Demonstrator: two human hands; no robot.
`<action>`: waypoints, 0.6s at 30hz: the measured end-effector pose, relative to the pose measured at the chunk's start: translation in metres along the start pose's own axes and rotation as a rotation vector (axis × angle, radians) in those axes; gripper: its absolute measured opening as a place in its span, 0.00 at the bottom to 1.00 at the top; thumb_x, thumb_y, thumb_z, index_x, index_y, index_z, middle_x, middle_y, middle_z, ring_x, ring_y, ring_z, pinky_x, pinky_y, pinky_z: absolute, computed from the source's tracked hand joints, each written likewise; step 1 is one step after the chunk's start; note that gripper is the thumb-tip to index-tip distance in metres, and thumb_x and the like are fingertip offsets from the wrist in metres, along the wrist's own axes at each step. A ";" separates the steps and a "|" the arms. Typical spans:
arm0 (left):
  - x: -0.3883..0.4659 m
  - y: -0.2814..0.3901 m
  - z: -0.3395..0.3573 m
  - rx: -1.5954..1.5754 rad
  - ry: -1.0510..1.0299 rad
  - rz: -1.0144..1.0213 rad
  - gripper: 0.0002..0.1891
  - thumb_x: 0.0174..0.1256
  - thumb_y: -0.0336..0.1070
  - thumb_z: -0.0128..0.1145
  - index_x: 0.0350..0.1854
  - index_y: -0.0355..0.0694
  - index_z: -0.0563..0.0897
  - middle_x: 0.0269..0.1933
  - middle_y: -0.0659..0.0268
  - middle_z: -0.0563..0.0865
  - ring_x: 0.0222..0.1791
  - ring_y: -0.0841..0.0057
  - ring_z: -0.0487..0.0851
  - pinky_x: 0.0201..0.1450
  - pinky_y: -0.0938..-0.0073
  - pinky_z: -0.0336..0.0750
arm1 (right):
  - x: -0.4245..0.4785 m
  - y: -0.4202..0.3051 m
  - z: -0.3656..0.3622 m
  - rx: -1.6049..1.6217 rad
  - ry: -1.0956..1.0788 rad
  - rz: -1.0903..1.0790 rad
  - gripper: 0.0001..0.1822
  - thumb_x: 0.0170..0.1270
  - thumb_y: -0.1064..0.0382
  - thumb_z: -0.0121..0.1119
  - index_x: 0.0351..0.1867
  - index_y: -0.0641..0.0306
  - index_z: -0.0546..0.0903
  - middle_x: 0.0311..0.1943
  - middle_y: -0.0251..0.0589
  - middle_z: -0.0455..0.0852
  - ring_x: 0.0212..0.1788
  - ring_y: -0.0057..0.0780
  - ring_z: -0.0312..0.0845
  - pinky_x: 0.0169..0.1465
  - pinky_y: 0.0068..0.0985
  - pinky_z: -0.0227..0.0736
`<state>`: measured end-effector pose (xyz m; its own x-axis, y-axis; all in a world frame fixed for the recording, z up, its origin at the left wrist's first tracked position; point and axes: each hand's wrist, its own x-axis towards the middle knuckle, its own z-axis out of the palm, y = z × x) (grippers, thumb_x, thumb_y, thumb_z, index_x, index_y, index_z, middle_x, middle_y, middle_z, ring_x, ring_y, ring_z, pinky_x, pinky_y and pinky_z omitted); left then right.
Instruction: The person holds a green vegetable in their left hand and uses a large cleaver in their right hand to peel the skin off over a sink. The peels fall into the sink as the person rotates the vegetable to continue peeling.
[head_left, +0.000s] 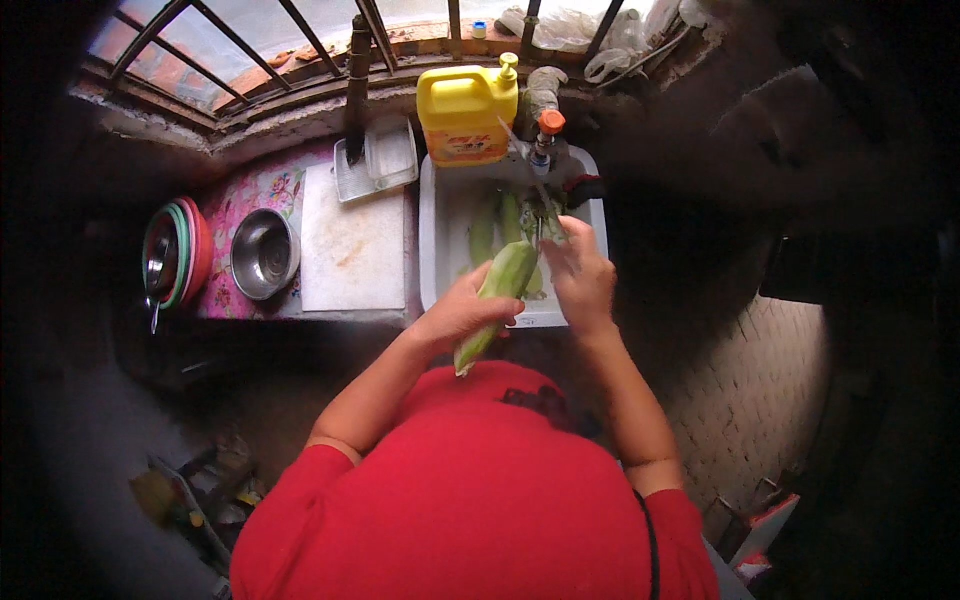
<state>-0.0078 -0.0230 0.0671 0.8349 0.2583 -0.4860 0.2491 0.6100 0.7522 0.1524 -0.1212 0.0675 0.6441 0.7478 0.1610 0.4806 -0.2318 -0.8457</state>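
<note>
My left hand (469, 311) is closed around a long pale-green gourd-like vegetable (508, 276), held tilted over the near edge of a white sink (429, 255). Close to the vegetable's upper end is my right hand (581, 274), its fingers curled around a thin tool that is blurred; I cannot tell whether it is a peeler or a knife. More long green vegetables (481, 236) lie in the sink, with green scraps near its right side. Above the sink's far side is a tap with an orange handle (551, 121).
A yellow pump jug (465, 112) stands at the sink's back edge. Left of the sink are a white cutting board (352, 255), clear plastic trays (390, 154), a metal bowl (264, 255) and stacked colored basins (196, 259). Window bars (304, 37) run behind.
</note>
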 end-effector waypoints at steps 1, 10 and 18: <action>-0.001 0.001 0.002 0.045 0.031 0.037 0.26 0.61 0.37 0.67 0.60 0.38 0.72 0.37 0.67 0.81 0.32 0.78 0.82 0.35 0.75 0.81 | -0.005 -0.002 -0.009 -0.121 0.028 -0.030 0.15 0.64 0.62 0.62 0.52 0.52 0.80 0.34 0.42 0.87 0.33 0.42 0.85 0.31 0.36 0.74; 0.008 -0.019 -0.023 1.010 0.163 0.183 0.36 0.55 0.40 0.68 0.67 0.40 0.68 0.53 0.65 0.79 0.56 0.74 0.76 0.61 0.69 0.69 | -0.032 -0.018 -0.023 -0.551 -0.117 -0.528 0.22 0.55 0.68 0.57 0.53 0.47 0.81 0.20 0.33 0.70 0.21 0.32 0.73 0.24 0.33 0.67; 0.016 -0.035 -0.037 0.848 0.120 0.455 0.14 0.61 0.29 0.62 0.49 0.39 0.79 0.35 0.68 0.82 0.33 0.80 0.79 0.34 0.73 0.76 | -0.023 0.000 -0.022 -0.632 -0.075 -0.530 0.22 0.55 0.69 0.57 0.52 0.47 0.81 0.21 0.33 0.69 0.22 0.32 0.72 0.24 0.32 0.64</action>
<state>-0.0208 -0.0130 0.0162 0.8949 0.4398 -0.0763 0.2255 -0.2979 0.9276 0.1505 -0.1517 0.0751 0.2073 0.8907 0.4046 0.9677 -0.1259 -0.2185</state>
